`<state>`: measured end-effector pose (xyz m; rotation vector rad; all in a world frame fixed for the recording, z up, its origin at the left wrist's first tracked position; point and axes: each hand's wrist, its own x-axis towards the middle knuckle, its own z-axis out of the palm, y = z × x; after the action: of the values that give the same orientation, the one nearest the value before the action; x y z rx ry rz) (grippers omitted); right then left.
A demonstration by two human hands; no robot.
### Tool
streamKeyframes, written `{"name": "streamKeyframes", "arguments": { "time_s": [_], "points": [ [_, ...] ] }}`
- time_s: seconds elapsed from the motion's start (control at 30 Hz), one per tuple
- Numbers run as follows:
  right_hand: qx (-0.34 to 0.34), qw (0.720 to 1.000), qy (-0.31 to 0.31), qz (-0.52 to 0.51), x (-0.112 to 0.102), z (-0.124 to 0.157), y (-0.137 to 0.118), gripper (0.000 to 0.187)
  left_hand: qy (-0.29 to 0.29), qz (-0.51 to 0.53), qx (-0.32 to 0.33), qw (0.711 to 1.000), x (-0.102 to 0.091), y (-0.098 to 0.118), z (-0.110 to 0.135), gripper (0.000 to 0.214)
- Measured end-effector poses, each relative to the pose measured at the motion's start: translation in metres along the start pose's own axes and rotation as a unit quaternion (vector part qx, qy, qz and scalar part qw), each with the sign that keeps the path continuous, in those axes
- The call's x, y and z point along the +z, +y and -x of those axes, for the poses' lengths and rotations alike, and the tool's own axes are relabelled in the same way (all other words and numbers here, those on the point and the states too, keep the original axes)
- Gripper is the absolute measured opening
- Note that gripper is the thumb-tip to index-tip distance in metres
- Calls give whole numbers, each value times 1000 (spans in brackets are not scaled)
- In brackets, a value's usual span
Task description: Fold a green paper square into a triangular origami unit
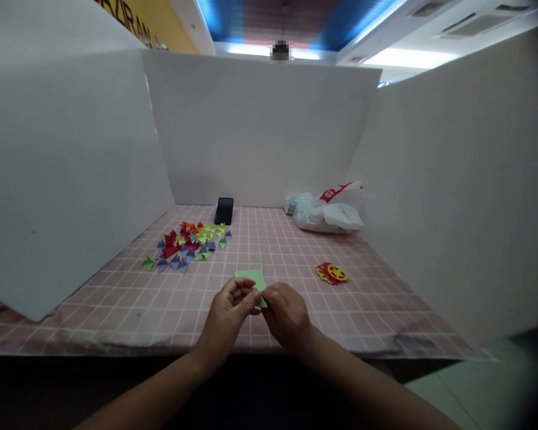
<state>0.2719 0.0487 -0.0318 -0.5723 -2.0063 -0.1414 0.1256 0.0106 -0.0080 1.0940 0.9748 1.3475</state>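
Head view: I look down on my two hands meeting at the near edge of the pink-checked bench, both pinched on one small green paper. My left hand closes thumb and forefinger on the sheet's near right corner, and my right hand presses in from the other side, its grip closed on the same spot; the fingertips of the two hands touch. The paper runs up and to the left from that shared grip, long axis slanting away from me, free end over the bench, so both hands sit equally near its lower corner. A spread of folded paper triangles lies well apart to the far left, a black phone beyond it, a white plastic bag at the back, a red and yellow paper cut-out off to the right
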Motion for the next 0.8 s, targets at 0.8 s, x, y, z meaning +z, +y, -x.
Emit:
{"name": "streamKeyframes", "arguments": {
  "time_s": [0.8],
  "points": [
    [41,996,22,-77,-18,46,-110,15,53,37,-43,997,-14,3,131,15]
  ]
}}
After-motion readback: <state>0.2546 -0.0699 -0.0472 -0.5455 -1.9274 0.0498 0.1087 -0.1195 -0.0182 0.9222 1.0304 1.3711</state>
